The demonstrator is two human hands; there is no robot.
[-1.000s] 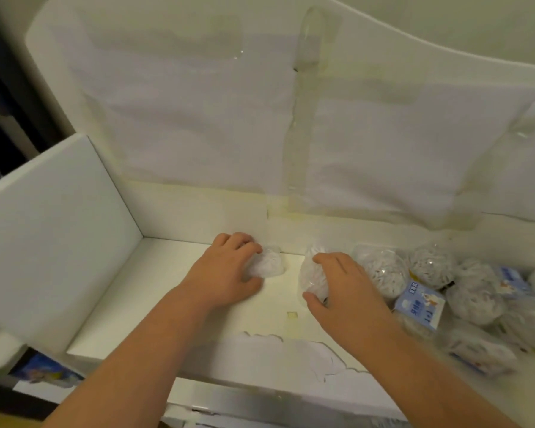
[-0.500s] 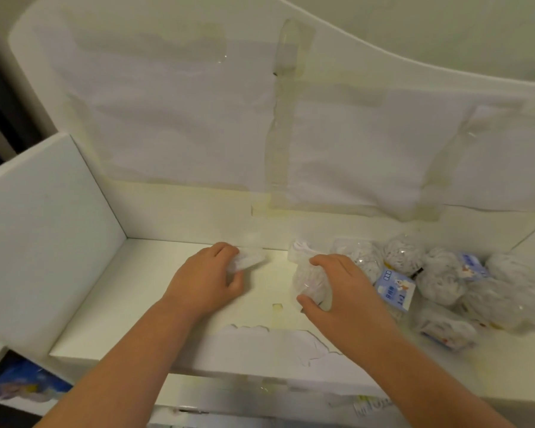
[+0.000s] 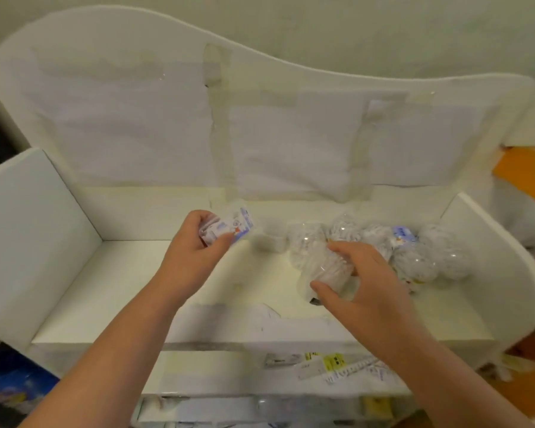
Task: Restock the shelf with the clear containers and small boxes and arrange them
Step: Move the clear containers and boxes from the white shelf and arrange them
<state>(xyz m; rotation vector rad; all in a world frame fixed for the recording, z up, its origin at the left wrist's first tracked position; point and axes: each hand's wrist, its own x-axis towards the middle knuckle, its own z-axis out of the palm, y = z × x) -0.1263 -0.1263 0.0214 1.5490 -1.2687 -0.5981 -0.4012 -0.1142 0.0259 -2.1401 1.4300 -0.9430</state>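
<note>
Nearest, along the shelf's front edge [image 3: 254, 341], a few white and yellow price tags [image 3: 334, 364] are stuck on; their print is too blurred to read. Above that, the right hand [image 3: 362, 282] curls thumb and fingers round a clear container [image 3: 323, 273] packed with something white, at the middle of the shelf board. Further left and slightly raised, the left hand [image 3: 195, 251] pinches a small box [image 3: 229, 228], white and blue with a little cartoon figure; its writing cannot be made out. Behind the right hand, a cluster of round clear containers [image 3: 426, 257] crowds the right end of the shelf, with another blue-labelled box [image 3: 402, 234] among them. The back panel [image 3: 291, 143] is covered in taped white paper.

These containers look light, thin-walled and slick, so they likely dent or squirt free if squeezed; holding them round the widest part seems safest. The box looks light and stiff, best gripped across its flat faces.
</note>
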